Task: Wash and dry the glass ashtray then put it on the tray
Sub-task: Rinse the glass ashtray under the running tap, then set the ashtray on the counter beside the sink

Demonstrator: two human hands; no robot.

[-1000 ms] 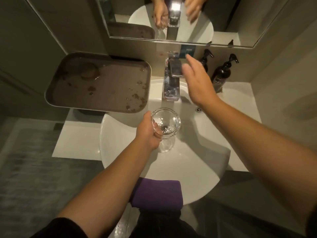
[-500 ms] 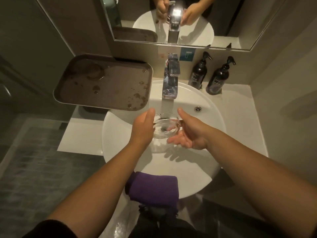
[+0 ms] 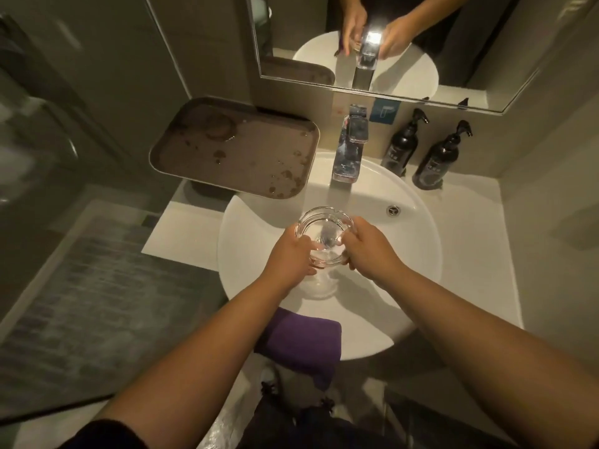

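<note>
Gleaming white basin (image 3: 418,254) beside wet brown tray (image 3: 240,157).

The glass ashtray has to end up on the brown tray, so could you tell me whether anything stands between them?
Nothing visible does. Both hands hold the glass ashtray over the basin; the tray sits up-left with only water spots. The faucet stands beside that path.
</note>
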